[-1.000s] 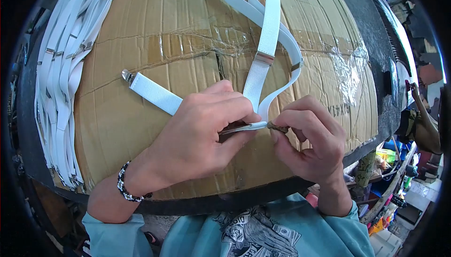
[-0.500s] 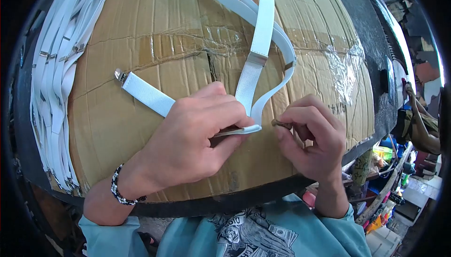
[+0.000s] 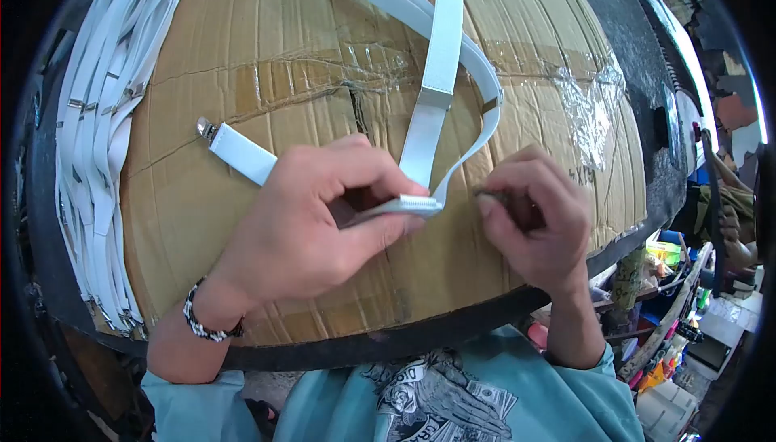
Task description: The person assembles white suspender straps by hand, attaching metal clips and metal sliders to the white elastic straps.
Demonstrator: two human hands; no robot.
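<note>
My left hand (image 3: 303, 219) is closed in a pinch on the folded joint of a pair of white elastic suspenders (image 3: 443, 46), its edge sticking out past the thumb and forefinger. One strap end with a metal clip (image 3: 207, 128) lies left of that hand. Metal slide adjusters (image 3: 434, 98) sit on the straps running away from me. My right hand (image 3: 540, 219) is just to the right, apart from the straps, its fingers curled. Between its thumb and forefinger is a small brownish piece (image 3: 487, 192), mostly hidden.
Flattened cardboard (image 3: 307, 118) with clear tape covers the dark-edged table. A pile of white suspenders (image 3: 97, 143) with metal fittings lies along the left side. Loose clear plastic (image 3: 594, 114) is stuck at the right. Cluttered shelves and another person's arm (image 3: 727, 215) are beyond the right edge.
My left hand has shifted slightly left and tilted the folded strap, so its ribbed edge shows. The brownish piece in my right hand is less visible. The straps slid slightly left.
</note>
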